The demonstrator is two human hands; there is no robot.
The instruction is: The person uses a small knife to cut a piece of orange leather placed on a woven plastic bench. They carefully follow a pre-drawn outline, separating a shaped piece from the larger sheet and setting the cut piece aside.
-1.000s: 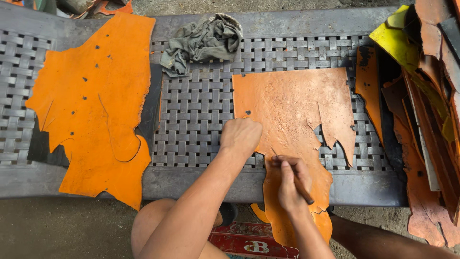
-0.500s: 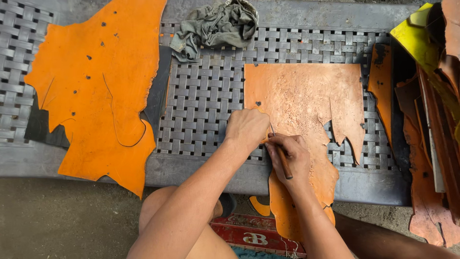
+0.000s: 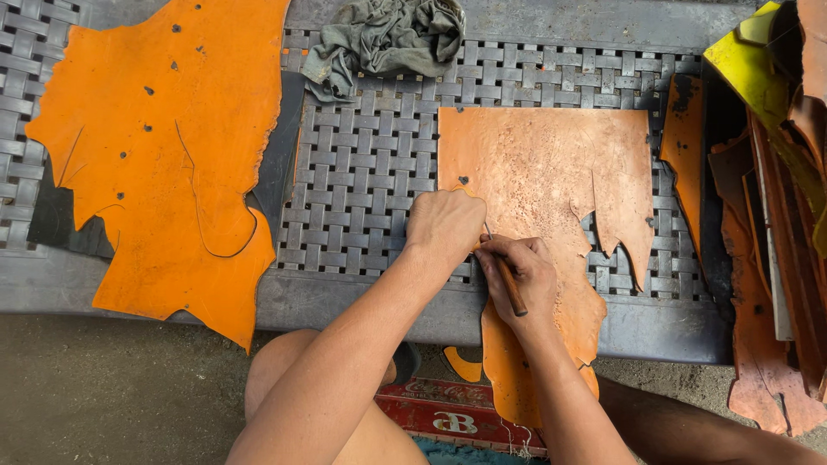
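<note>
A pale orange leather piece (image 3: 551, 181) lies rough side up on a grey woven bench (image 3: 362, 172), its lower end hanging over the front edge. My left hand (image 3: 444, 226) is closed into a fist and presses down on the leather's left edge. Beside it my right hand (image 3: 521, 275) grips a thin tool with a brown wooden handle (image 3: 512, 286), the metal tip touching the leather right next to my left hand.
A large bright orange hide (image 3: 164, 155) with small holes and cut curves covers the bench's left part. A crumpled grey rag (image 3: 388, 39) sits at the back. Yellow and brown leather scraps (image 3: 775, 172) pile up on the right. A red crate (image 3: 457, 418) stands below.
My left hand moved from a flat open press to a closed fist at the leather's edge. My right hand with the tool moved up close against it. The view shifted slightly.
</note>
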